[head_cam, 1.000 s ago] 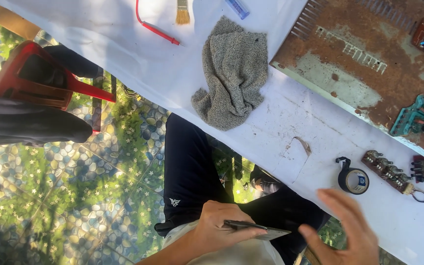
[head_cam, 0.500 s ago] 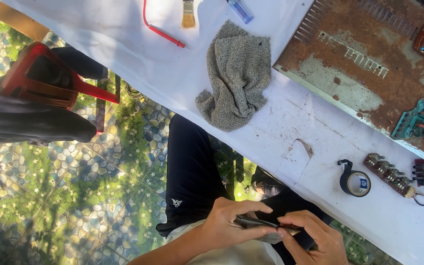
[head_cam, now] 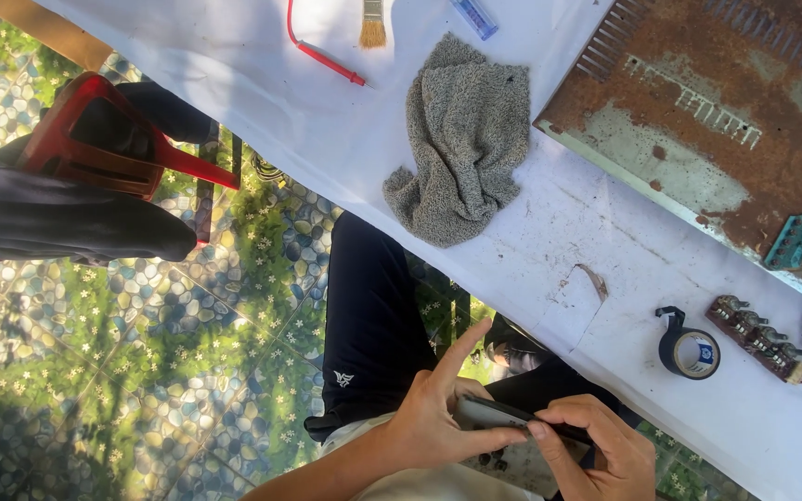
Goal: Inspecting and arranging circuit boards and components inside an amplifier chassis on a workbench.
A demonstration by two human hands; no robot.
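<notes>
Both hands grip a dark flat device (head_cam: 522, 422) over the lap, below the white table (head_cam: 549, 269) edge: left hand (head_cam: 438, 422) clasps its near end, index finger raised; right hand (head_cam: 596, 445) pinches its far end. Black tape roll (head_cam: 689, 351) with blue-white label lies on the table. Since 0.5 s ago, the left index finger has lifted.

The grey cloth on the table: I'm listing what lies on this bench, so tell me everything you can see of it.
The grey cloth is a nubby, towel-like rag, speckled grey and looking like looped or knitted fabric. It lies crumpled and folded over itself, longer than wide, on the white table cover, with its lower end close to the table edge. A rusty metal panel lies to one side, a small brush and a red-handled probe to the other. Neither hand touches it.
</notes>
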